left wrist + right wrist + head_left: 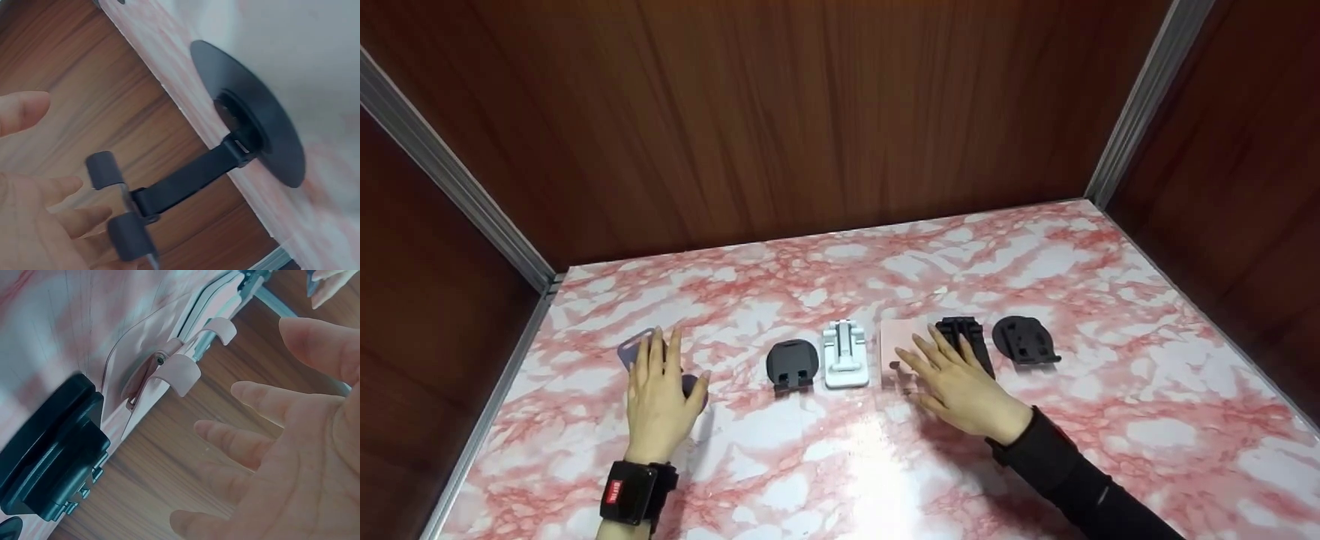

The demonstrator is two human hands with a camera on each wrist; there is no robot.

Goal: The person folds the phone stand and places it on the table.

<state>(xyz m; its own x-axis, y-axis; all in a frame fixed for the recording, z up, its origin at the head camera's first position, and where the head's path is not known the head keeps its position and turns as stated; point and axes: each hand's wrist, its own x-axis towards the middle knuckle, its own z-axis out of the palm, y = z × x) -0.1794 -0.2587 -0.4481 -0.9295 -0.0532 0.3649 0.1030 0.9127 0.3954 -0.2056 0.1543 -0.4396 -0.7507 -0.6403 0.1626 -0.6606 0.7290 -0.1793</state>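
At the left of the table, my left hand [660, 409] hovers over a purple phone stand [630, 348], fingers straight and spread. In the left wrist view this stand [191, 179] rises on a jointed arm from a round base, its two hooks right beside my fingers. My right hand [966, 391] reaches over a pink phone stand [901, 331] and a black folding phone stand [979, 349], partly covering both. Its fingers are extended and hold nothing. From the right wrist, the pink stand's hooks [179, 376] point toward my fingers, and the black stand [62, 453] lies folded flat.
Between my hands lie a dark grey round phone stand [793, 358] and a white folding one [847, 356]. Another dark round stand [1023, 341] sits right of my right hand. Wood-grain panels [825, 120] with metal corner posts enclose the marbled table [840, 457].
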